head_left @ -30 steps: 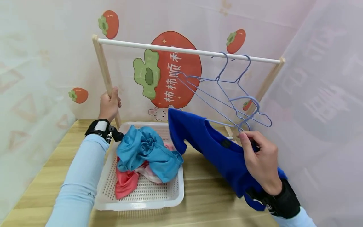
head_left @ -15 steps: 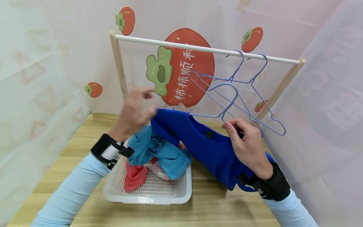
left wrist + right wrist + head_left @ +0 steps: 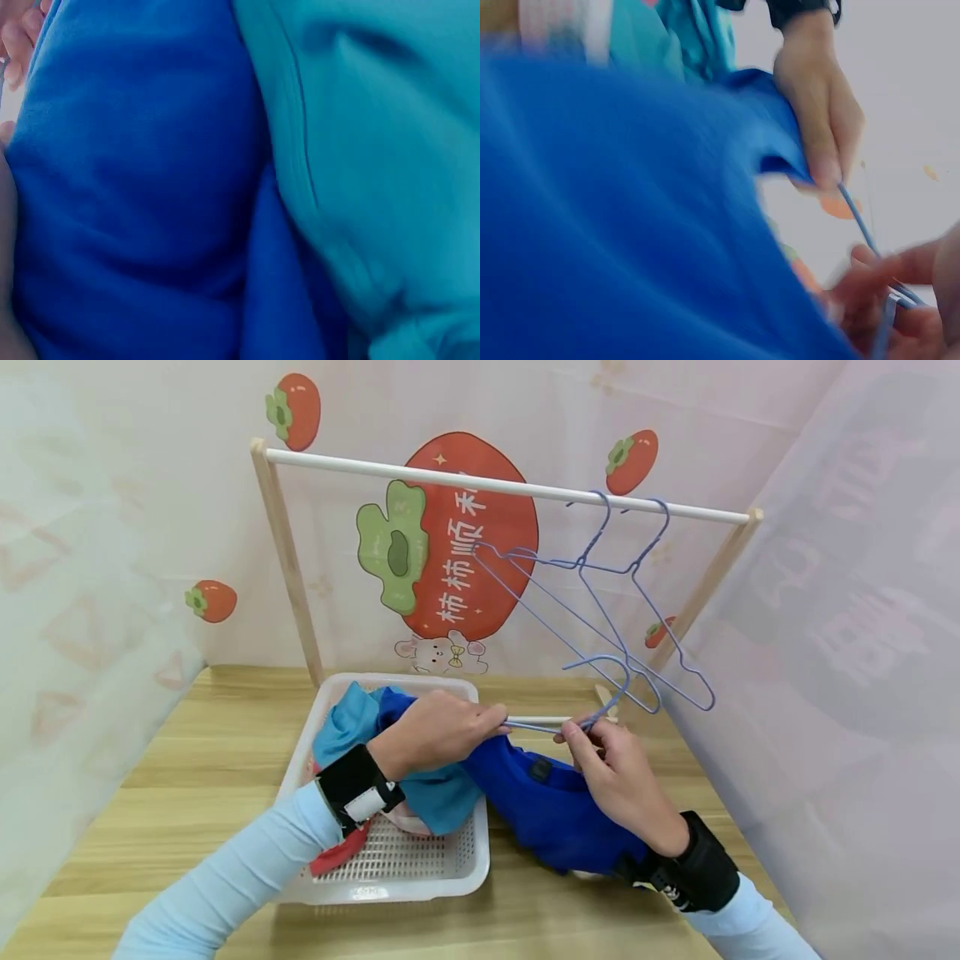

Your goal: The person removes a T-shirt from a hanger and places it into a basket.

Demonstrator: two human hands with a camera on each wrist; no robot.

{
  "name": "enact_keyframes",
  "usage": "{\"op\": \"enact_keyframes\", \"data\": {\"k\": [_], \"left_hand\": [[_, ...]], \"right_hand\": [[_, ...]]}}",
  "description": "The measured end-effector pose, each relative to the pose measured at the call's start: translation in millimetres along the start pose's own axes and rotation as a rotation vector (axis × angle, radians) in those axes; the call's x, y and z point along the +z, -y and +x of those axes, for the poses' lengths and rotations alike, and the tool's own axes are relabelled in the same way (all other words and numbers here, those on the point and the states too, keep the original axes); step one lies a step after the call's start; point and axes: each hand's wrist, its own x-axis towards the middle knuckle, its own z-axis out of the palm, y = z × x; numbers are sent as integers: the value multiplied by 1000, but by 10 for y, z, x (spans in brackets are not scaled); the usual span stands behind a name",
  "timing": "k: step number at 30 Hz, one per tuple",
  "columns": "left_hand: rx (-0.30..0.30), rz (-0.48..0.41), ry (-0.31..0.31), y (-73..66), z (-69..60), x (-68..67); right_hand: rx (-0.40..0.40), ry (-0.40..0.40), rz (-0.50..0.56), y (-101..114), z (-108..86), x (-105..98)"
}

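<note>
A dark blue shirt point(image 3: 555, 818) hangs on a blue wire hanger point(image 3: 625, 681), its collar opening facing up. My left hand point(image 3: 438, 731) grips the shirt's shoulder at the collar edge, where the hanger's arm enters the cloth. With thumb and fingers my right hand point(image 3: 618, 777) pinches the hanger just under its hook. Between the two hands a bare stretch of wire shows in the right wrist view, and the blue cloth point(image 3: 630, 210) sags below it. In the left wrist view, blue cloth point(image 3: 142, 165) covers most of that hand.
A white basket point(image 3: 367, 889) with teal point(image 3: 450, 802) and red cloth stands left of the shirt, partly under my left arm. Behind is a wooden rack with a white rail point(image 3: 450, 479); two blue hangers point(image 3: 600, 539) hang towards its right end.
My left hand has let go of the rack's left post and moved right and down to the shirt's shoulder. The held hanger and shirt have come lower.
</note>
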Motion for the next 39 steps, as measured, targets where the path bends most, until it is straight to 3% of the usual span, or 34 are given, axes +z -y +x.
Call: {"op": "enact_keyframes", "data": {"k": [4, 11, 14, 17, 22, 27, 29, 33, 34, 36, 39], "left_hand": [[9, -8, -5, -14, 9, 40], [165, 73, -214, 43, -17, 82], [146, 47, -243, 83, -67, 62], [80, -25, -222, 136, -138, 43], [22, -157, -173, 154, -181, 37], [-19, -397, -133, 60, -130, 9], [-28, -448, -123, 29, -101, -30], [-67, -459, -95, 10, -69, -67], [-81, -452, -75, 4, -61, -64], [-107, -451, -13, -20, -27, -45], [-142, -442, 92, -104, 73, -18]], "right_hand": [[-33, -89, 14, -55, -114, -7], [-171, -117, 7, -99, -378, -212], [-158, -132, 40, -135, -485, -310], [-91, -124, 96, -191, -558, -428], [-1, -99, 222, -263, -614, -593], [50, -216, 363, -264, -710, -696], [76, -286, 428, -245, -742, -705], [-40, -405, 781, -289, -721, -658], [-44, -416, 817, -295, -707, -647], [-18, -392, 808, -308, -664, -631], [169, -286, 442, -230, -570, -580]]}}
